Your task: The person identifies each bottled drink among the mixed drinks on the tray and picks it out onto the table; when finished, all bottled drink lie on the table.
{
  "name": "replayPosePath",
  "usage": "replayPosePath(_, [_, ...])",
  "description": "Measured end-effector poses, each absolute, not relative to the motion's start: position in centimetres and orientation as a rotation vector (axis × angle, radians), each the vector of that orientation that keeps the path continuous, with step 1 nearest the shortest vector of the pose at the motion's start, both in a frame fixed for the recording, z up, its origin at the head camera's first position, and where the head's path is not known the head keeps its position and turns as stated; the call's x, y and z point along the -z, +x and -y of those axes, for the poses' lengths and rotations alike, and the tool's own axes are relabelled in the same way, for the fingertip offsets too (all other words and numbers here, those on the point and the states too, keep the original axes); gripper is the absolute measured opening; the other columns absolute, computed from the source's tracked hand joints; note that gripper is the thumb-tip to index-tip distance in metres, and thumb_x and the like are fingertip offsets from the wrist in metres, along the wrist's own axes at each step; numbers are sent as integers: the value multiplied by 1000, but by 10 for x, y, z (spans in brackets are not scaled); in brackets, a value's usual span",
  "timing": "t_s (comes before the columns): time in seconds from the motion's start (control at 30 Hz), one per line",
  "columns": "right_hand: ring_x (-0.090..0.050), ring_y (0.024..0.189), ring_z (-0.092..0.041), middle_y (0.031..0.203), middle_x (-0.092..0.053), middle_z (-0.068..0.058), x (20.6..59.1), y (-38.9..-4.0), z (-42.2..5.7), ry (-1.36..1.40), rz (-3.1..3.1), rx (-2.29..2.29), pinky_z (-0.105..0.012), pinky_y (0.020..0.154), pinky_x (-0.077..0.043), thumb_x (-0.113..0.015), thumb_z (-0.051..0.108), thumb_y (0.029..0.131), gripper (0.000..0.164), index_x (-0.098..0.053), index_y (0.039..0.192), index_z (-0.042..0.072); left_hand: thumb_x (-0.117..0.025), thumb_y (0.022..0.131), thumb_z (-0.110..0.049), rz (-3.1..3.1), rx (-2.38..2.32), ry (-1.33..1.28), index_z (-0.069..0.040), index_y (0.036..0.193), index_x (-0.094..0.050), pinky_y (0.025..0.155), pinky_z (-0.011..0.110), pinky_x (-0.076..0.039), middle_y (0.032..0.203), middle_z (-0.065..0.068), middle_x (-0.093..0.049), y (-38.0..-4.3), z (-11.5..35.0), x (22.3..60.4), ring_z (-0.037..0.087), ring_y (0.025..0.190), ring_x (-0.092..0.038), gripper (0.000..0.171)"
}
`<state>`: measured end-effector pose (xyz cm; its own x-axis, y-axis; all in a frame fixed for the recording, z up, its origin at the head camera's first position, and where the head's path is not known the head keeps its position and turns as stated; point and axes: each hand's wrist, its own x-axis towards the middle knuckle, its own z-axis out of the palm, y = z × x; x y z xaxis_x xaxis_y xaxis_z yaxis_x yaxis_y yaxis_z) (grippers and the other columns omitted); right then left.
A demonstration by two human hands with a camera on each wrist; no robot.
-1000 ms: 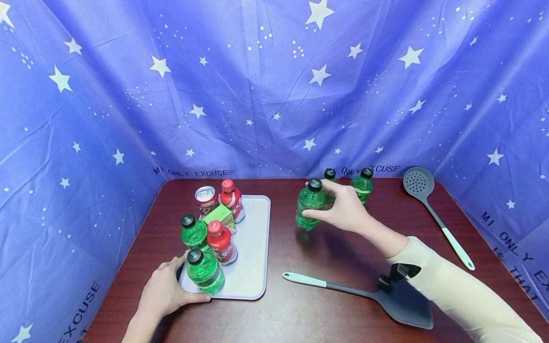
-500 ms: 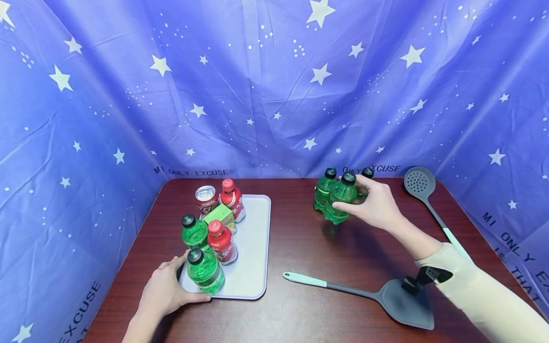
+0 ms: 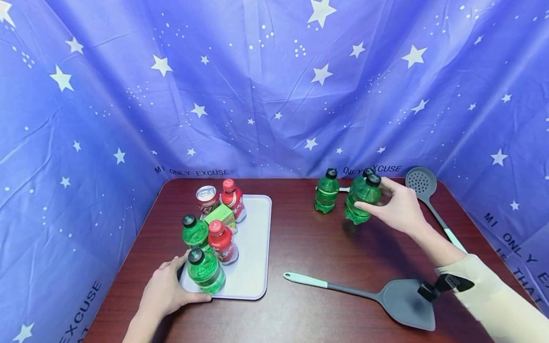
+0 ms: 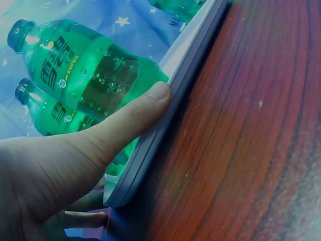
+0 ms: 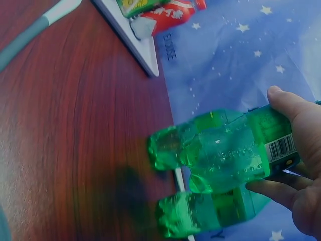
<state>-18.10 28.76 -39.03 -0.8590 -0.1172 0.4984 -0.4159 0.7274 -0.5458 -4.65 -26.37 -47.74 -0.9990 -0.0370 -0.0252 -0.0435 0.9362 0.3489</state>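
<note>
My right hand [image 3: 401,207] grips a green soda bottle [image 3: 362,197] with a black cap, tilted and just above the table. Its label and barcode show at the fingers in the right wrist view. Behind it, another green bottle [image 3: 368,172] is mostly hidden, and a third green bottle [image 3: 327,194] stands to its left. At the near left corner of a pale tray [image 3: 250,267], my left hand [image 3: 163,288] holds the rim, thumb along the front edge. Close to that thumb stands a green bottle [image 4: 85,70], with a second green bottle [image 3: 195,232] behind.
The tray also bears two red bottles [image 3: 223,245], a green box [image 3: 220,215] and a can [image 3: 208,199]. A grey spatula [image 3: 403,302] lies in front, and a slotted skimmer [image 3: 421,181] at the back right. A white item [image 3: 344,189] shows behind the bottles.
My right hand has carried the green bottle to the right, past the left standing bottle and in front of the right one. The left hand and tray have stayed put.
</note>
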Motion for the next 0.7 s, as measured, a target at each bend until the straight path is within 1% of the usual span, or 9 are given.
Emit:
replayPosePath(0.13, [-59,83,26,108,-81,-20,393,-179,-300,361,2479,-956,2,72,-48,-101,21,70,61,-75,124,7,-95,44,-79,-3065,-556,-69,0,151,-56,93,68,-58,141,38,-62,-46,263,477,55,126,-62,139])
replayPosePath(0.23, [-56,82,31,107,-81,-22,394,-179,-308,316,2466,-974,3,72,-46,-101,18,70,58,-75,121,5,-95,44,-79,-3065,-556,-69,1,151,-56,93,68,-58,140,38,-62,-46,263,476,55,125,-62,139])
replayPosePath(0.33, [-56,80,31,104,-81,-22,394,-183,-317,262,2459,-968,1,70,-46,-101,18,71,53,-76,116,7,-95,44,-79,-3068,-553,-66,1,151,-56,93,68,-58,140,38,-62,-47,263,475,55,125,-62,139])
replayPosePath(0.43, [-57,77,29,100,-81,-21,397,-189,-326,216,2457,-959,-2,68,-46,-101,20,70,48,-76,109,8,-95,45,-78,-3069,-547,-69,1,151,-56,93,69,-58,140,38,-62,-47,263,475,56,126,-62,138])
replayPosePath(0.63, [-53,71,28,96,-81,-20,409,-201,-346,122,2471,-898,-4,66,-41,-100,27,73,46,-76,109,9,-95,46,-79,-3055,-550,-78,1,151,-55,93,69,-57,142,38,-61,-48,263,475,56,127,-61,138])
replayPosePath(0.7, [-52,71,28,93,-81,-17,414,-204,-351,92,2473,-886,-4,67,-40,-99,28,73,45,-75,107,9,-95,46,-79,-3053,-551,-78,1,152,-55,94,69,-57,142,38,-61,-48,263,476,56,127,-61,138])
